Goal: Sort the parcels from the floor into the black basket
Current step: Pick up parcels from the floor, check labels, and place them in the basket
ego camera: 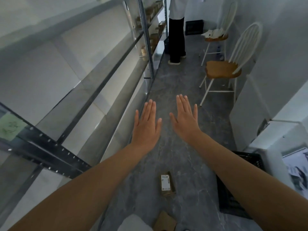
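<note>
- Hands first: your left hand (146,125) and your right hand (185,120) are stretched out ahead of you, backs up and side by side without touching. The fingers are straight and spread, and neither hand holds anything.
- A small brown parcel (167,183) with a white label lies on the grey floor (175,84), seen between your two forearms.
- A second brown parcel (165,221) lies closer to you at the bottom edge, just beside a pale wrapped thing (135,224) too blurred to make out.
- The black basket (226,202) stands on the floor to your right, partly hidden behind your right forearm. You cannot tell whether anything is in it.
- Metal shelving (50,147) runs along your left.
- Down the aisle on the right, a nearer chair (223,69) with a wooden seat stands before a farther chair (216,37) with papers on its seat.
- Another person (176,39) stands at the far end beside the shelving.
</note>
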The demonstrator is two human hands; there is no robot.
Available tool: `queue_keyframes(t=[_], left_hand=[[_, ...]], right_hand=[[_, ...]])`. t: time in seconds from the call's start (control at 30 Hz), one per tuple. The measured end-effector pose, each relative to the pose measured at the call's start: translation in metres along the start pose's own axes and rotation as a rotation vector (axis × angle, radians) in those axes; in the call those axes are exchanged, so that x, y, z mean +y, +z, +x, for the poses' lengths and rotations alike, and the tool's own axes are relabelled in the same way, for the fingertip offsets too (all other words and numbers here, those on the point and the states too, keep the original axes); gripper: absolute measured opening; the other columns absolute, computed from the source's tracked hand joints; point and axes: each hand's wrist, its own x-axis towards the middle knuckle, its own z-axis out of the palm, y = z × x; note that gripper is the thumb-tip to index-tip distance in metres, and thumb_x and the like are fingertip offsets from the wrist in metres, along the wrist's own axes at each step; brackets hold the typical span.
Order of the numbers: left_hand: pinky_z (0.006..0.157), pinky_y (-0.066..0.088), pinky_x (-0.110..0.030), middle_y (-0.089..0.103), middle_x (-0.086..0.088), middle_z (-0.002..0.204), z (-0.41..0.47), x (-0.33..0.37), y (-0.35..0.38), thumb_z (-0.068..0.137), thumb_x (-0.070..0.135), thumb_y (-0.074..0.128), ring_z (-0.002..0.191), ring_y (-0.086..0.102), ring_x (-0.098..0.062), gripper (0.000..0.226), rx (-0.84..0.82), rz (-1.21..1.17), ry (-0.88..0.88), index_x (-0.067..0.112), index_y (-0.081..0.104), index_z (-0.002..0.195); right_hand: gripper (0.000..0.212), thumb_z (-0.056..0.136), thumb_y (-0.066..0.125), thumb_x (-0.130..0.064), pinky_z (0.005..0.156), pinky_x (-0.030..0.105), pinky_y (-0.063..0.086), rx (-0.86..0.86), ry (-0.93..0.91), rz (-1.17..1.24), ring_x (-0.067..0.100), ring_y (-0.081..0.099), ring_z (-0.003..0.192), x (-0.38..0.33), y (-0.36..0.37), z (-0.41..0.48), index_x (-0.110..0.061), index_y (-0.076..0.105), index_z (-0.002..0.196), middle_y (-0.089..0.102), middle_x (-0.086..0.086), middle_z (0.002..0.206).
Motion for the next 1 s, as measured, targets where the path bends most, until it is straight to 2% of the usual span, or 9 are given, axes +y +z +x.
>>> queue_keyframes(t=[0.23, 0.4, 0.5, 0.63, 0.7, 0.77, 0.8, 0.93, 1.0], left_hand=[[0.123, -0.008, -0.041, -0.006, 0.002, 0.165, 0.008, -0.013, 0.035, 0.106, 0.037, 0.022, 0.151, -0.011, -0.009, 0.060, -0.106, -0.011, -0.047, 0.015, 0.000, 0.158], [0.123, -0.007, -0.042, -0.005, 0.003, 0.165, 0.010, -0.043, 0.085, 0.106, 0.035, 0.025, 0.150, -0.011, -0.006, 0.060, -0.218, -0.078, -0.109, 0.016, 0.000, 0.158], [0.123, -0.008, -0.040, -0.003, 0.002, 0.165, -0.005, -0.074, 0.134, 0.106, 0.036, 0.028, 0.149, -0.010, -0.006, 0.061, -0.340, -0.081, -0.191, 0.015, 0.002, 0.157], [0.123, -0.001, -0.038, 0.003, 0.000, 0.166, -0.037, -0.128, 0.218, 0.106, 0.033, 0.027, 0.152, 0.001, -0.013, 0.059, -0.575, -0.142, -0.429, 0.014, 0.006, 0.158], [0.121, 0.013, -0.036, 0.018, -0.007, 0.163, -0.049, -0.158, 0.267, 0.106, 0.028, 0.029, 0.149, 0.018, -0.021, 0.052, -0.658, -0.270, -0.641, 0.011, 0.021, 0.155], [0.106, 0.029, -0.032, 0.040, -0.017, 0.149, -0.058, -0.186, 0.316, 0.105, 0.020, 0.032, 0.134, 0.040, -0.028, 0.040, -0.688, -0.407, -0.842, 0.008, 0.042, 0.141], [0.099, 0.032, -0.031, 0.046, -0.019, 0.143, -0.063, -0.200, 0.342, 0.104, 0.018, 0.032, 0.127, 0.045, -0.029, 0.037, -0.714, -0.444, -0.920, 0.006, 0.046, 0.136], [0.100, 0.034, -0.032, 0.049, -0.021, 0.140, -0.089, -0.256, 0.463, 0.105, 0.017, 0.031, 0.126, 0.047, -0.032, 0.037, -0.841, -0.462, -1.074, -0.001, 0.053, 0.129], [0.092, 0.035, -0.029, 0.050, -0.021, 0.140, -0.109, -0.276, 0.522, 0.105, 0.014, 0.034, 0.128, 0.047, -0.032, 0.036, -0.890, -0.490, -1.094, -0.003, 0.054, 0.130]], right_hand=[[0.065, 0.105, 0.030, -0.034, 0.120, 0.045, -0.014, -0.100, 0.041, 0.037, 0.010, -0.013, 0.150, 0.024, 0.038, 0.008, -0.013, -0.001, 0.158, -0.006, -0.002, 0.165], [0.065, 0.104, 0.030, -0.033, 0.121, 0.045, -0.012, -0.169, 0.159, 0.042, 0.010, -0.013, 0.150, 0.049, 0.085, 0.013, -0.014, -0.002, 0.157, -0.004, -0.003, 0.165], [0.065, 0.104, 0.031, -0.033, 0.121, 0.046, -0.011, -0.248, 0.263, 0.046, 0.010, -0.012, 0.150, 0.068, 0.135, 0.011, -0.014, 0.000, 0.158, -0.003, -0.002, 0.166], [0.068, 0.102, 0.038, -0.033, 0.120, 0.043, -0.011, -0.389, 0.407, 0.076, 0.011, -0.009, 0.151, 0.102, 0.225, 0.000, -0.014, 0.003, 0.158, 0.000, -0.001, 0.165], [0.070, 0.101, 0.042, -0.033, 0.120, 0.044, -0.009, -0.447, 0.461, 0.088, 0.012, -0.006, 0.151, 0.124, 0.280, -0.008, -0.015, 0.005, 0.157, 0.003, -0.001, 0.165], [0.070, 0.101, 0.045, -0.033, 0.121, 0.044, -0.006, -0.503, 0.516, 0.092, 0.013, -0.004, 0.152, 0.148, 0.337, -0.019, -0.015, 0.007, 0.157, 0.005, 0.001, 0.165], [0.070, 0.101, 0.046, -0.032, 0.122, 0.044, -0.005, -0.524, 0.545, 0.095, 0.014, -0.003, 0.152, 0.161, 0.368, -0.025, -0.015, 0.008, 0.157, 0.006, 0.002, 0.165], [0.066, 0.101, 0.047, -0.030, 0.122, 0.047, 0.007, -0.566, 0.757, 0.133, 0.022, 0.007, 0.152, 0.211, 0.494, -0.056, -0.011, 0.015, 0.156, 0.013, 0.007, 0.164], [0.066, 0.099, 0.048, -0.029, 0.120, 0.048, 0.015, -0.538, 0.888, 0.230, 0.027, 0.019, 0.149, 0.230, 0.557, -0.077, -0.010, 0.019, 0.155, 0.019, 0.010, 0.162]])
